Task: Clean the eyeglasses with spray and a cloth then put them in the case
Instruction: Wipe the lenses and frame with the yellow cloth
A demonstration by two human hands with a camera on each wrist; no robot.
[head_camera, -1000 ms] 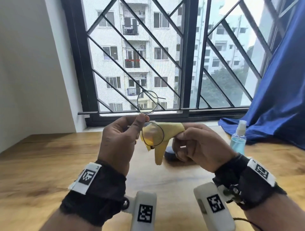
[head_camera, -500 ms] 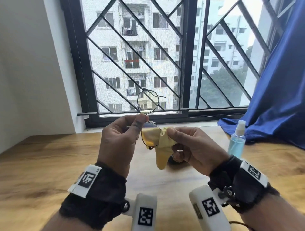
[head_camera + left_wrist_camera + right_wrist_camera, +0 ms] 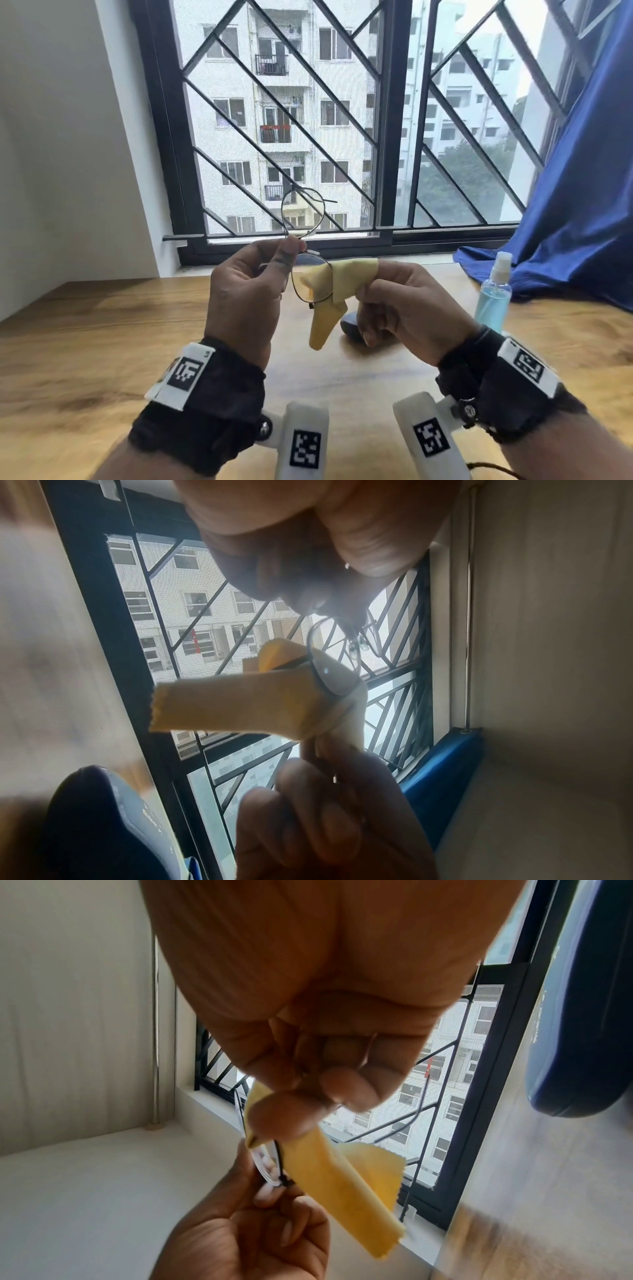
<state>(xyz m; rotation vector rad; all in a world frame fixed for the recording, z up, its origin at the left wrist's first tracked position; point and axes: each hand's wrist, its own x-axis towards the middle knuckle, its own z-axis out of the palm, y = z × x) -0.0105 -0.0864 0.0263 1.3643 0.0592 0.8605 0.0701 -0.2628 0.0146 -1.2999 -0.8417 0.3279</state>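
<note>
Thin dark wire eyeglasses (image 3: 302,214) stand on end in the air above the table, one lens over the other. My left hand (image 3: 295,246) pinches them at the bridge between thumb and forefinger. A yellow cloth (image 3: 323,318) is folded over the lower lens, and my right hand (image 3: 363,279) pinches it onto the lens; its tail hangs down. The left wrist view shows the cloth (image 3: 232,704) wrapped round the lens rim (image 3: 329,674). In the right wrist view my fingertips (image 3: 298,1107) squeeze the cloth (image 3: 349,1177) beside the glasses (image 3: 265,1164).
A spray bottle (image 3: 493,298) of blue liquid stands on the wooden table (image 3: 102,342) at the right. A dark blue case (image 3: 349,325) lies on the table, mostly hidden behind my right hand. A blue curtain (image 3: 565,222) drapes onto the right back corner. A barred window (image 3: 383,137) is straight ahead.
My right hand slid the cloth in toward the lower lens, then back out to the right. The left hand kept the glasses nearly still.
</note>
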